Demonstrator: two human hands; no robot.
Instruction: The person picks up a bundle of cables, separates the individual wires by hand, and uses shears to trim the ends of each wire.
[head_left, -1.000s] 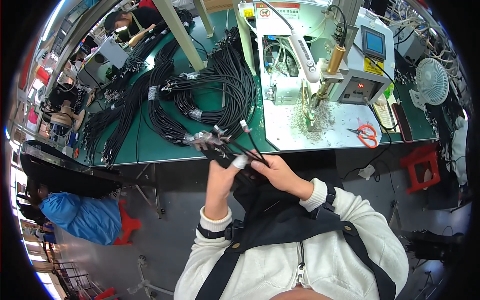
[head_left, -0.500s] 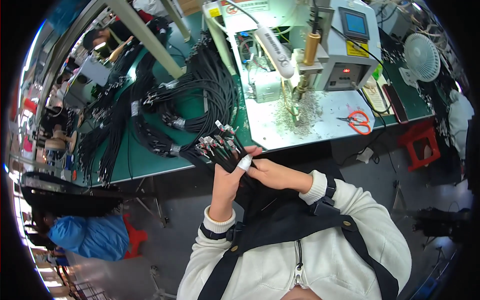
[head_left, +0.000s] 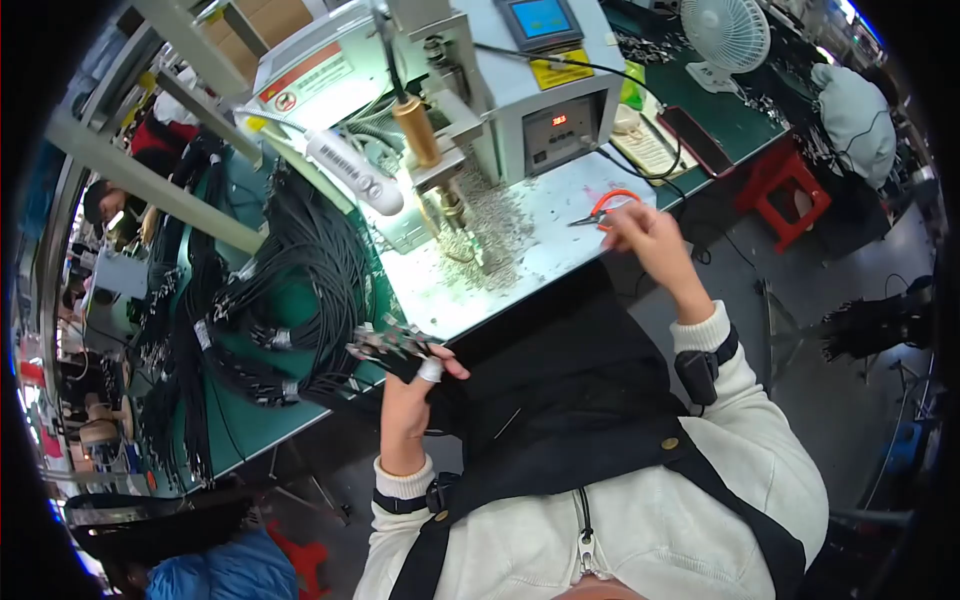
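Note:
My left hand (head_left: 407,405), with white tape around its thumb, is closed around a bundle of black cables (head_left: 370,362). The cables' small metal-and-white connector ends (head_left: 392,337) fan out above the fist. At the front right of the white work plate (head_left: 545,245) lies a pair of small scissors (head_left: 601,204) with orange handles and dark tips. My right hand (head_left: 655,250) hovers at those handles, its fingers bent and a little apart. Its fingertips overlap the lower handle in the view; whether they touch it I cannot tell.
A bench press (head_left: 425,135) with a brass-coloured cylinder stands over scattered metal scraps (head_left: 490,240). Beside it is a grey control box (head_left: 560,125). Coiled black cables (head_left: 320,255) cover the green table at left. A phone (head_left: 697,140), white fan (head_left: 725,35) and red stool (head_left: 785,200) are at right.
My right hand has left the cable bundle and moved right to the scissors. My left hand keeps the bundle. The view has turned, so the bench appears shifted left and tilted.

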